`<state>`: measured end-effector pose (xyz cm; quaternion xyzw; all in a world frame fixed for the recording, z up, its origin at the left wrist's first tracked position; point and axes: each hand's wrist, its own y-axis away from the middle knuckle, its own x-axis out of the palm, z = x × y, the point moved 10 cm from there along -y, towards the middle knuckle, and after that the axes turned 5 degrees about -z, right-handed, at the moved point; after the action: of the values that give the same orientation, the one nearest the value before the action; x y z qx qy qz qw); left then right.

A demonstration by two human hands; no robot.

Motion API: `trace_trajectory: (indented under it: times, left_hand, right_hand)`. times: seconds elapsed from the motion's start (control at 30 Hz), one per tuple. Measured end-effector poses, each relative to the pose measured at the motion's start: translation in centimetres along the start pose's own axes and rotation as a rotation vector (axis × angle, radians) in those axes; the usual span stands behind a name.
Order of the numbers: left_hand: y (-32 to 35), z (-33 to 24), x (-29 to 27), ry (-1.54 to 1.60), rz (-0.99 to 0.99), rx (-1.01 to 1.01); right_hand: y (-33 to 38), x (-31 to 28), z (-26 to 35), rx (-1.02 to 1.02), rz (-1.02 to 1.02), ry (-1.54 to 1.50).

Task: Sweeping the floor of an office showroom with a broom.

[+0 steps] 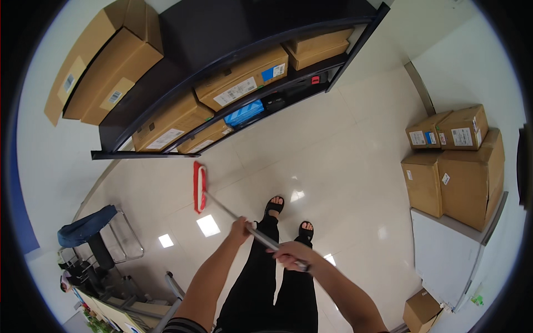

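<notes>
Both hands are wrapped round the grey handle [265,239] of a flat mop. My left hand [240,230] grips it partway down, nearer the mop head. Closer to my body, my right hand [292,255] is closed near the handle's upper end. From my hands the handle slants down and away to the left. Its red and white mop head [199,187] lies on the shiny tiled floor [311,139], just in front of the dark shelf's near left corner and ahead of my feet to the left.
A dark shelf rack [222,33] with cardboard boxes [244,77] spans the far side. Stacked boxes [466,172] rest on a white cabinet [444,250] at right; another box [423,311] is below. A chair with a dark blue garment [89,225] stands left, near a cluttered desk [111,311].
</notes>
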<state>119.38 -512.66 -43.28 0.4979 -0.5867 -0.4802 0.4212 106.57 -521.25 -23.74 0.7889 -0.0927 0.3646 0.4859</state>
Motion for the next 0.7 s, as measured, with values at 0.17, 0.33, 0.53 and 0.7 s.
trace_trajectory:
  times: [0.17, 0.33, 0.53, 0.7]
  left_hand:
    - [3.1, 5.7, 12.8, -0.369, 0.102, -0.064]
    - [12.7, 13.5, 19.0, -0.584, 0.342, -0.249]
    - [22.6, 11.6, 16.2, -0.519, 0.369, -0.252]
    - [16.9, 4.3, 10.8, -0.414, 0.133, -0.036]
  right_hand:
    - [9.8, -4.7, 0.0, -0.181, -0.092, -0.348]
    - [18.7, -1.9, -5.5, -0.272, -0.449, -0.337]
    - [24.4, 7.8, -8.6, -0.107, -0.453, -0.216]
    - [18.6, 4.0, -4.2, 0.019, -0.256, -0.134]
